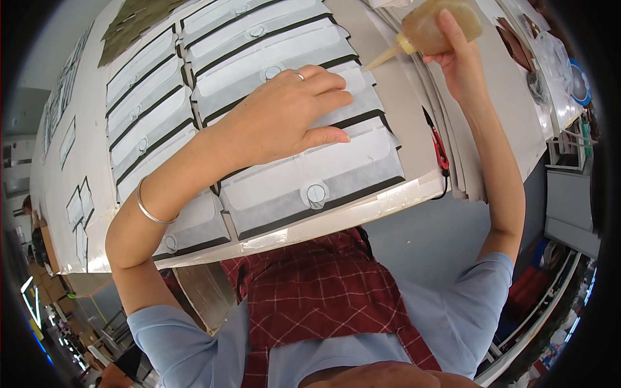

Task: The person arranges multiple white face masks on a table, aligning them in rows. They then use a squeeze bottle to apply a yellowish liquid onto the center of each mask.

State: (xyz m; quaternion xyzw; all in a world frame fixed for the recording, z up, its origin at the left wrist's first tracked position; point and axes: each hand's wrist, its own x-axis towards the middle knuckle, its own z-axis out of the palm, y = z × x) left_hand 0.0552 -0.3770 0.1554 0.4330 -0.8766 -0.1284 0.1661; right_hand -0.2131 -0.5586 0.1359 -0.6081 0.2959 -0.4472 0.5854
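My right hand (460,61) is wrapped round a clear squeeze bottle (446,29) of amber liquid with a yellow collar. The bottle is tilted, its thin nozzle pointing down and left to the right end of a white panel with grey and black edging. Whether the tip touches cannot be told. My left hand (294,107) lies over the same row of panels, palm down with fingers apart, a ring on one finger. Nearest me is another white panel (284,194) with a round disc (315,194) at its lower edge. Similar panels lie in two columns farther back.
A red-handled pointed tool (439,147) lies right of the panels, beside stacked pale sheets (462,168). Olive pieces (129,29) are at the far left. Clear plastic wrap (553,58) and a blue roll (580,83) sit at the far right. The table's front edge (343,220) runs before me.
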